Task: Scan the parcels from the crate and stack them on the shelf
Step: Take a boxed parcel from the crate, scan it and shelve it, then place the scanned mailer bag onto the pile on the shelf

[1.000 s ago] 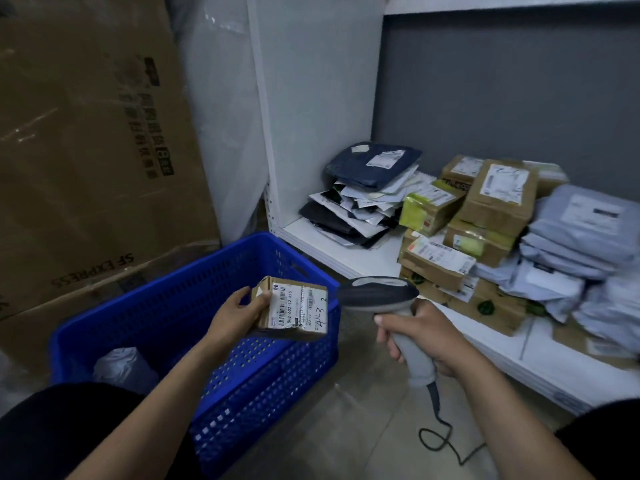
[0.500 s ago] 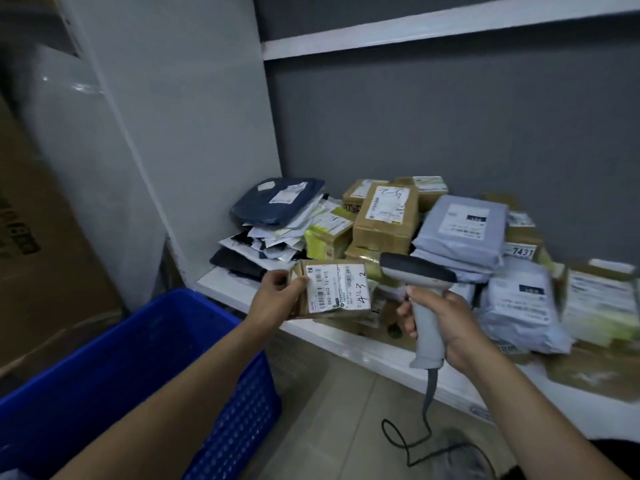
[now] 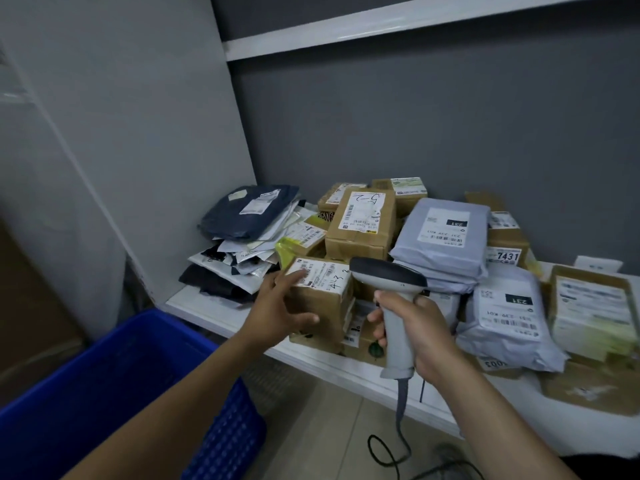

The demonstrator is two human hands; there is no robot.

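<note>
**Resting on the shelf pile: one small parcel**

Item: brown cardboard parcel (image 3: 325,299) (label marked "4-3 2", facing up), which sat on other boxes at the front of the white shelf (image 3: 207,313). The left hand (image 3: 280,310) touched its near-left corner, fingers (image 3: 294,277) fairly straight across the label and thumb along the front face. The right hand (image 3: 420,336) gripped the grey scanner (image 3: 388,277) by its handle, just right of the parcel. The blue crate (image 3: 104,393) stood lower left. Grey mailer bags (image 3: 445,237) lay stacked behind.
</note>
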